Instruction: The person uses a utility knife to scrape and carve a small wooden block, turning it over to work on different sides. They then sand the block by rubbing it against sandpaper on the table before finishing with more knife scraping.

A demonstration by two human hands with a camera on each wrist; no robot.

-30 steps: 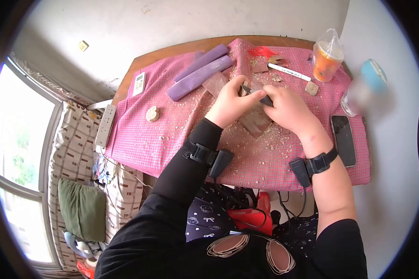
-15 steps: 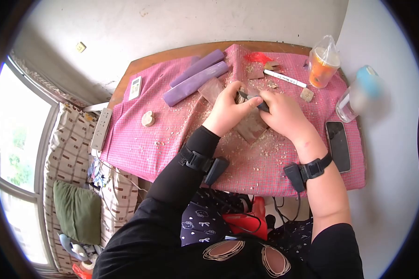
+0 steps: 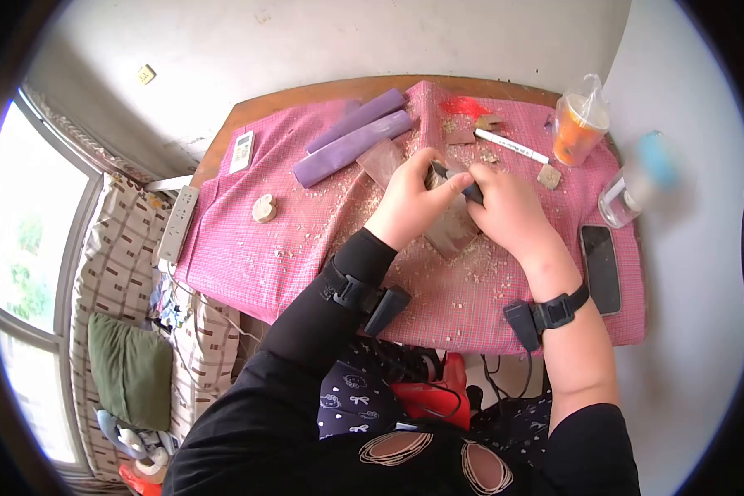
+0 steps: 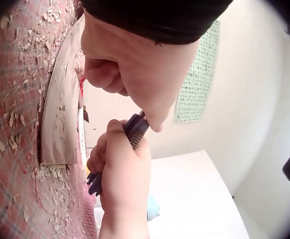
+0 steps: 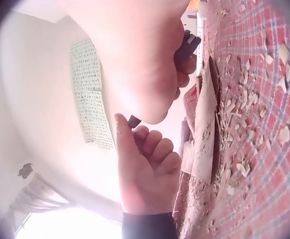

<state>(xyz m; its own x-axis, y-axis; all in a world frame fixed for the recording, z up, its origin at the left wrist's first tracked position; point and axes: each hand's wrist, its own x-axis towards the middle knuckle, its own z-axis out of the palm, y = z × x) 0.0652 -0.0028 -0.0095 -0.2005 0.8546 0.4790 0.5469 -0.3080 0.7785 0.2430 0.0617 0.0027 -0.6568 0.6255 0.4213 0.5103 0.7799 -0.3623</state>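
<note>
My right hand [image 3: 512,207] grips a dark utility knife [image 4: 136,130], its fingers wrapped round the ridged handle. Close beside it, my left hand [image 3: 412,202] holds a small pale wooden piece [image 3: 435,177], mostly hidden by the fingers. The left thumb reaches across to the front end of the knife, which lies at the wooden piece. Both hands are above a flat, worn board [image 3: 452,235] dusted with shavings. Pale wood shavings [image 5: 242,169] lie scattered over the pink checked cloth [image 3: 422,310].
Two purple rolls [image 3: 351,153] lie behind the left hand. A carved round wooden piece [image 3: 264,208] sits farther left. To the right are a white marker [image 3: 511,147], a wooden block [image 3: 549,176], a bagged orange cup [image 3: 580,136], a bottle [image 3: 624,202] and a phone [image 3: 601,269].
The head view has shifted slightly. Both hands keep their hold on the knife and the wooden piece, with only small movements of the fingers and knife.
</note>
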